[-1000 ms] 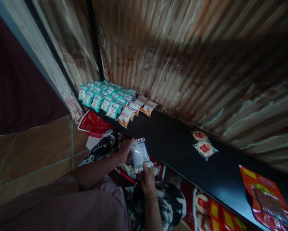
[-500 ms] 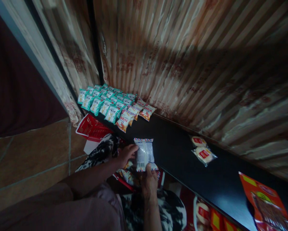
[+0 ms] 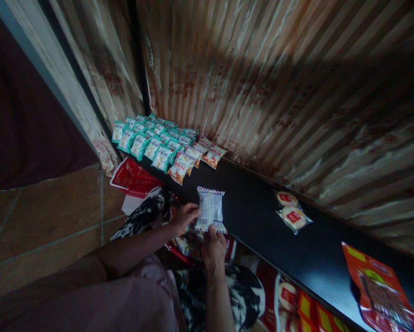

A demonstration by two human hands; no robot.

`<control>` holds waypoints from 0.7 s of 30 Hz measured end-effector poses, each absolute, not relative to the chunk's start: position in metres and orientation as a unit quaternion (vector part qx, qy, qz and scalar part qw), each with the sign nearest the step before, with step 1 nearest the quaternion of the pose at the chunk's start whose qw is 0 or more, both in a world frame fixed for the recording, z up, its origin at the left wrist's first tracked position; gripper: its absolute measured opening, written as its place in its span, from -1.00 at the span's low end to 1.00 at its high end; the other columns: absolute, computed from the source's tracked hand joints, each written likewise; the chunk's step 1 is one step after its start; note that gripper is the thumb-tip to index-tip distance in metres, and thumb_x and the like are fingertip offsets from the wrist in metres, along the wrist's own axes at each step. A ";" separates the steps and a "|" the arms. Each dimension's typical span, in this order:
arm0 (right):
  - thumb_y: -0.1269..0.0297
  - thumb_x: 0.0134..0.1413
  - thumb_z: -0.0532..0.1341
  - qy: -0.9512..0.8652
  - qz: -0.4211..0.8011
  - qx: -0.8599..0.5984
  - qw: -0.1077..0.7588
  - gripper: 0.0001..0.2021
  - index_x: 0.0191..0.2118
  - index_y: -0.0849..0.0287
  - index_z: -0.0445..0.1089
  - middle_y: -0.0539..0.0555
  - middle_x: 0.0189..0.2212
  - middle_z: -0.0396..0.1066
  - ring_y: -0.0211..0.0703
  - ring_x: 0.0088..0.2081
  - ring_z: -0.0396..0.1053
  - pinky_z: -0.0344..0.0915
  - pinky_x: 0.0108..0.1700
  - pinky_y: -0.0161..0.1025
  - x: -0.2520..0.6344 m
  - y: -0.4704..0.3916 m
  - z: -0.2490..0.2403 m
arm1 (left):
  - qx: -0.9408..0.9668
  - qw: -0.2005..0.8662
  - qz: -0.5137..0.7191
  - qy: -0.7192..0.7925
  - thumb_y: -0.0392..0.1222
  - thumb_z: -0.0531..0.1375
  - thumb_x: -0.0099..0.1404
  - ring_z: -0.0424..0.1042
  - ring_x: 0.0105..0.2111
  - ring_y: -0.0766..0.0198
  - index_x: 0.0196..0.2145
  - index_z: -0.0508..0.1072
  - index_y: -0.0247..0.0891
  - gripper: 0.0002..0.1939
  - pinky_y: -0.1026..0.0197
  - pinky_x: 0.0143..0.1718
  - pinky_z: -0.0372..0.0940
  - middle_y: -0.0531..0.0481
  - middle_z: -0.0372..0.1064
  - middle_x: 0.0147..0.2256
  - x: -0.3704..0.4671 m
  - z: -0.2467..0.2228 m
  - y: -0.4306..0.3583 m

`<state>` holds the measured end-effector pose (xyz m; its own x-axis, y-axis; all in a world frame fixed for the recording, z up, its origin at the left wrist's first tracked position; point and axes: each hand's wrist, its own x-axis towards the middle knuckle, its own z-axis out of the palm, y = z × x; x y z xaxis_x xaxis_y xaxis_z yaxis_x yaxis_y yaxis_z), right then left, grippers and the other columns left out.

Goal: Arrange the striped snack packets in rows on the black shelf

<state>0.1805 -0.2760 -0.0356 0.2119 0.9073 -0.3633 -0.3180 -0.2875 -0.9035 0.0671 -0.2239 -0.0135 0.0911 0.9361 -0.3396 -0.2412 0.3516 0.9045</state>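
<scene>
A snack bag [image 3: 209,210] with striped ends shows its printed back, bar code and centre seam. My left hand [image 3: 184,218] closes on its left edge, while my right hand [image 3: 214,246] pinches its lower edge. Both hold it over the near edge of the black shelf [image 3: 248,203]. Beyond it on the shelf stand orange-and-white snack bags [image 3: 180,168], beside several rows of teal-and-white snack bags [image 3: 163,157]. Below my hands, more bags lie in a red basket [image 3: 179,255], partly hidden by my arms.
Two clear packets of round crackers [image 3: 294,218] lie farther right on the shelf, and a large orange-red bag [image 3: 380,288] at its right end. Another red basket [image 3: 133,177] sits at left below the shelf. Pleated curtain [image 3: 262,83] hangs behind. More packets [image 3: 307,309] show underneath at right.
The snack bag and both my hands have moved slightly up and forward in view, farther over the shelf edge. The bags on the shelf stay in their places.
</scene>
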 end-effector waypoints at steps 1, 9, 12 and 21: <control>0.01 -0.17 0.23 -0.232 0.564 -0.564 0.556 -0.71 -0.32 0.06 0.33 -0.02 -0.50 0.43 -0.17 -0.43 0.40 0.33 -0.38 -0.25 0.178 -0.275 -0.032 | 0.345 0.654 0.456 0.495 -0.06 0.34 -0.02 0.41 -0.35 0.28 -0.29 0.45 -0.30 -0.64 0.30 -0.33 0.25 0.00 0.45 -0.37 0.067 -0.013 -0.224; 0.13 -0.31 0.34 -0.137 0.556 -0.559 0.600 -0.68 -0.40 0.16 0.30 -0.08 -0.59 0.40 -0.28 -0.55 0.32 0.25 -0.49 -0.32 0.169 -0.277 -0.023 | 0.355 0.627 0.462 0.517 -0.20 0.34 0.01 0.43 -0.29 0.23 -0.27 0.41 -0.31 -0.69 0.25 -0.25 0.30 -0.04 0.46 -0.33 0.070 -0.017 -0.222; 0.07 -0.32 0.35 -0.137 0.542 -0.578 0.594 -0.63 -0.37 0.15 0.29 -0.11 -0.59 0.38 -0.28 -0.57 0.31 0.20 -0.55 -0.35 0.169 -0.279 -0.024 | 0.366 0.603 0.464 0.536 -0.26 0.29 0.06 0.41 -0.32 0.27 -0.23 0.37 -0.31 -0.71 0.26 -0.27 0.29 -0.04 0.43 -0.34 0.071 -0.023 -0.222; -0.08 -0.12 0.21 -0.275 0.433 -0.644 0.567 -0.50 -0.13 0.20 0.39 0.06 -0.32 0.50 -0.13 -0.31 0.43 0.33 -0.29 -0.26 0.171 -0.282 -0.031 | 0.435 0.554 0.460 0.540 -0.31 0.20 0.04 0.36 -0.28 0.28 -0.14 0.39 -0.23 -0.64 0.30 -0.31 0.27 -0.05 0.33 -0.21 0.072 -0.020 -0.223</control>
<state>0.1712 -0.2823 -0.0311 0.4728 0.8461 -0.2461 -0.1364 -0.2056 -0.9691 0.0725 -0.2229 -0.0203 -0.0068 0.9800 -0.1987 -0.0392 0.1982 0.9794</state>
